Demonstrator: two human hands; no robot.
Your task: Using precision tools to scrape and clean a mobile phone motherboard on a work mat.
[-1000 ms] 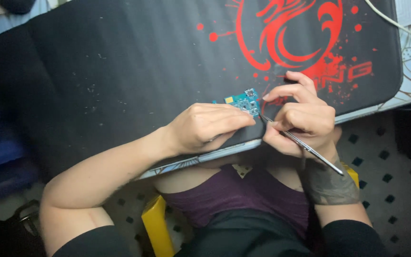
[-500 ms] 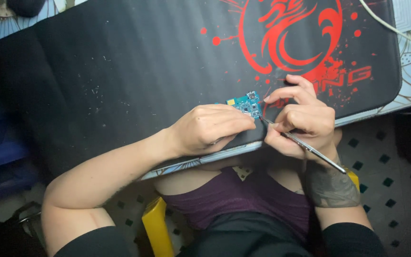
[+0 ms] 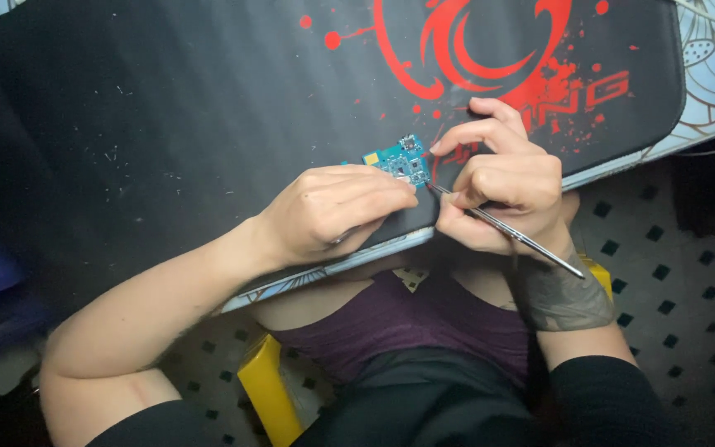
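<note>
**Small circuit board worked at the bench edge**

A small blue-green circuit board (image 3: pixel 397 159) lies on a black mat (image 3: pixel 167 124) with a red design, close to the near edge of the bench (image 3: pixel 709 83). The left hand (image 3: pixel 333 211) rests palm down on the mat, its fingertips pressing on the board's near side and holding it flat. The right hand (image 3: pixel 506 186) is closed in a pen-like grip on a thin metal tool (image 3: pixel 502 230), whose tip meets the board's right edge just beside the left fingertips. The tool's shaft runs back under the right hand and out past the wrist.

The left hand covers the board's near-left part, so its full outline cannot be made out, and the parts on it are too small to tell. A patterned light-blue cloth shows under the mat at the right corner. Below the bench edge are a yellow seat (image 3: pixel 268 389) and a dark floor with a dotted pattern (image 3: pixel 672 273). The mat's red design is cut off at the top.
</note>
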